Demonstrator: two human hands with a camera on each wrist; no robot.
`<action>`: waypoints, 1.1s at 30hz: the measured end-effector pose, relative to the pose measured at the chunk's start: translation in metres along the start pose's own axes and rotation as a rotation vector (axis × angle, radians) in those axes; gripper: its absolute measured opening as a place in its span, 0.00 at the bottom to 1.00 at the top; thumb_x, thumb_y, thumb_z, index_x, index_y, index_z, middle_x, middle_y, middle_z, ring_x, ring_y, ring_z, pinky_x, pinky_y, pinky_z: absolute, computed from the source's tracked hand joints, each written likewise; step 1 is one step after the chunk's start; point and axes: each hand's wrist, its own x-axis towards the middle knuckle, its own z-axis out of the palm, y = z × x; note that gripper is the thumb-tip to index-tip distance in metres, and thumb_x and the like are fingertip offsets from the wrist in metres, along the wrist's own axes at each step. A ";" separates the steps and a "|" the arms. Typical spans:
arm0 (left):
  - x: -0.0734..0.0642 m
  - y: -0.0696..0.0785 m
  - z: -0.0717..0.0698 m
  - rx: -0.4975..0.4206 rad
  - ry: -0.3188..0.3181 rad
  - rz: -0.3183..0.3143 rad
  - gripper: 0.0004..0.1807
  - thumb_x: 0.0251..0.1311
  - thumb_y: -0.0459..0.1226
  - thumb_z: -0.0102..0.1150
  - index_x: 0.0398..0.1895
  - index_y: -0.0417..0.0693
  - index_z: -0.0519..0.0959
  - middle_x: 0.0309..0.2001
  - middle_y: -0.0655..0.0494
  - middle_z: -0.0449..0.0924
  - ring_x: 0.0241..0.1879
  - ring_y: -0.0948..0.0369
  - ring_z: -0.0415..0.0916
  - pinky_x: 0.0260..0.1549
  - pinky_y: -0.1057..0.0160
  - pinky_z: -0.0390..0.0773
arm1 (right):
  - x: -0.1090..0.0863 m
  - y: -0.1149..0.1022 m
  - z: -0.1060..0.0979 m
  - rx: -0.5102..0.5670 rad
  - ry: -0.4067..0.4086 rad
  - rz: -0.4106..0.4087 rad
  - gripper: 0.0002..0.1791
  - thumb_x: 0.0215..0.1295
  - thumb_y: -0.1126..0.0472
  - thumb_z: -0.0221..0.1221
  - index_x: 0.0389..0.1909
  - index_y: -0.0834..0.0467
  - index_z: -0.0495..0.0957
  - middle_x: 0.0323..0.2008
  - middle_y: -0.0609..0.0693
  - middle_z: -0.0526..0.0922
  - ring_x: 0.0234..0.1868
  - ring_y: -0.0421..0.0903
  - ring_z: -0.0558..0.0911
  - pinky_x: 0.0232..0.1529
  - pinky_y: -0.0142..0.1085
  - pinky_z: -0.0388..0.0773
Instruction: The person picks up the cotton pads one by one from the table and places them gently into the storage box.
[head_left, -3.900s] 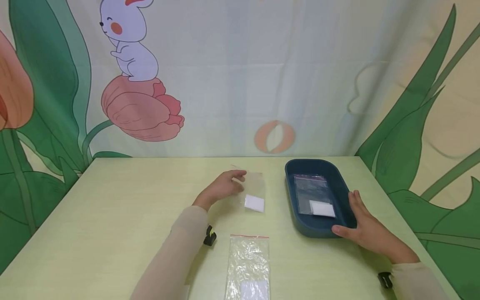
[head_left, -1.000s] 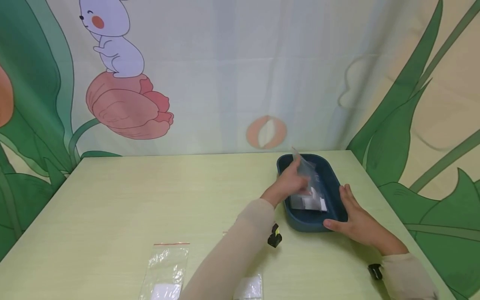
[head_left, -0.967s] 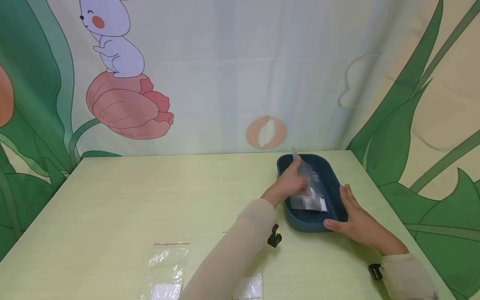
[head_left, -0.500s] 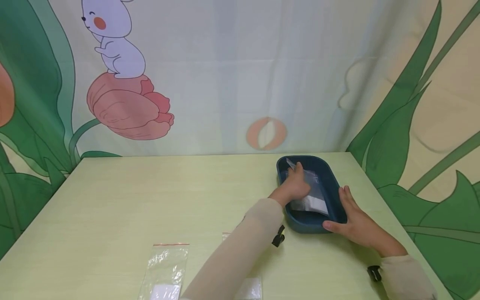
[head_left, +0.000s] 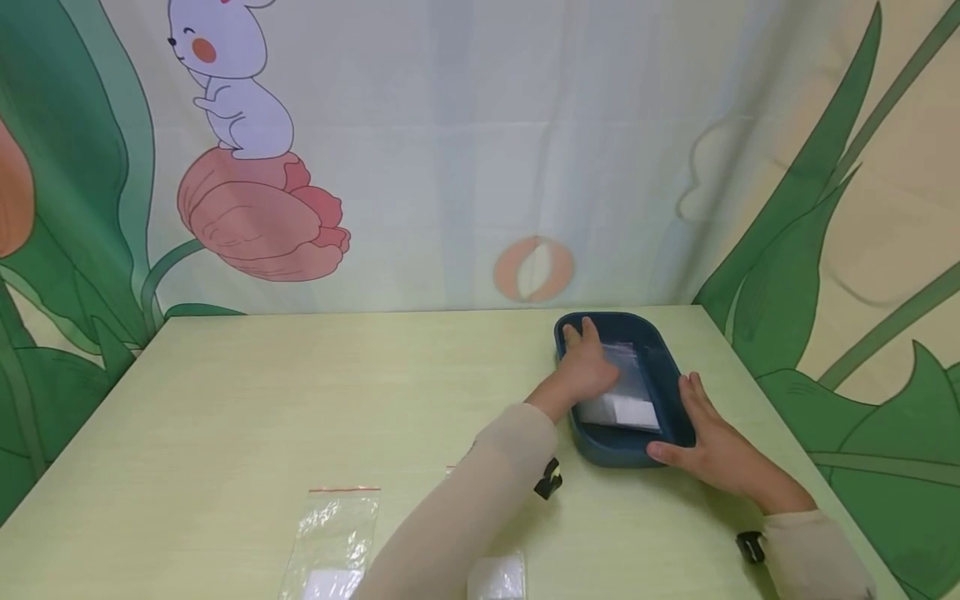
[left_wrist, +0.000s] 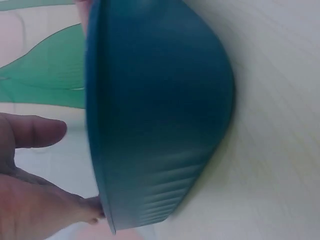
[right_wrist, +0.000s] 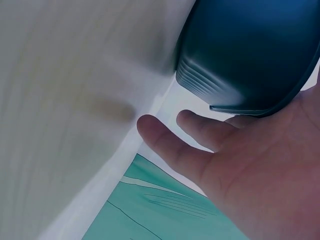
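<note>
The dark blue tray (head_left: 660, 367) stands at the right of the table. My left hand (head_left: 585, 371) is over its left side, fingers straight and spread, holding nothing. Just under and beside that hand, clear zip bags (head_left: 636, 410) with a white rectangle at the near end lie on the tray floor; their count is hard to tell. My right hand (head_left: 723, 450) rests against the tray's near right corner, thumb along the front rim and straight fingers along the right side. In the right wrist view, its fingers (right_wrist: 170, 147) stretch out below the tray wall (right_wrist: 250, 60).
Two more clear zip bags lie near the table's front edge: one bag (head_left: 337, 525) with a red seal line, and another bag (head_left: 498, 575) partly hidden by the left sleeve (head_left: 457, 500). A printed curtain (head_left: 390, 150) hangs behind the table (head_left: 225, 400).
My left hand carried a zip bag from the table into the tray, laid it down and let it go; its fingers have since spread. The right hand has stayed at the tray.
</note>
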 end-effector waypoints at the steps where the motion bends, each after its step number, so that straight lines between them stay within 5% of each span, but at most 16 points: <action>1: -0.002 -0.001 -0.003 -0.022 0.006 0.019 0.49 0.66 0.31 0.55 0.82 0.45 0.37 0.80 0.39 0.28 0.74 0.47 0.55 0.35 0.57 0.70 | 0.000 0.000 0.000 0.002 -0.002 0.001 0.65 0.65 0.42 0.65 0.79 0.62 0.25 0.77 0.62 0.21 0.73 0.77 0.42 0.64 0.72 0.50; 4: -0.008 -0.006 -0.016 -0.109 0.026 0.095 0.48 0.66 0.29 0.54 0.83 0.49 0.39 0.81 0.46 0.36 0.73 0.51 0.58 0.39 0.57 0.69 | 0.001 0.000 0.001 0.006 -0.005 -0.003 0.65 0.65 0.42 0.66 0.79 0.62 0.25 0.77 0.62 0.20 0.73 0.77 0.41 0.64 0.72 0.50; 8: -0.018 -0.016 -0.036 -0.181 0.023 0.240 0.40 0.64 0.24 0.48 0.80 0.48 0.54 0.76 0.48 0.60 0.71 0.53 0.63 0.49 0.63 0.73 | 0.002 -0.001 0.001 0.000 -0.004 -0.001 0.66 0.65 0.41 0.66 0.79 0.62 0.25 0.77 0.61 0.21 0.73 0.77 0.42 0.64 0.72 0.50; 14: -0.038 -0.025 -0.058 -0.168 -0.011 0.351 0.27 0.64 0.21 0.46 0.66 0.44 0.76 0.60 0.51 0.78 0.57 0.57 0.78 0.47 0.67 0.78 | 0.002 -0.001 0.000 -0.015 -0.006 0.015 0.66 0.64 0.41 0.66 0.79 0.61 0.25 0.78 0.62 0.21 0.73 0.77 0.43 0.63 0.73 0.52; 25: -0.096 -0.040 -0.099 0.063 -0.101 0.395 0.28 0.65 0.22 0.45 0.67 0.44 0.73 0.59 0.49 0.77 0.57 0.54 0.77 0.53 0.62 0.75 | -0.002 0.001 -0.002 -0.029 -0.003 0.005 0.65 0.65 0.41 0.65 0.79 0.59 0.25 0.78 0.59 0.21 0.72 0.78 0.46 0.61 0.73 0.53; 33: -0.136 -0.076 -0.116 0.358 -0.180 0.382 0.22 0.66 0.23 0.51 0.63 0.41 0.74 0.61 0.51 0.76 0.56 0.53 0.77 0.56 0.56 0.74 | 0.000 0.002 -0.002 -0.015 -0.011 -0.005 0.64 0.65 0.42 0.65 0.79 0.59 0.25 0.78 0.59 0.22 0.73 0.77 0.45 0.62 0.73 0.53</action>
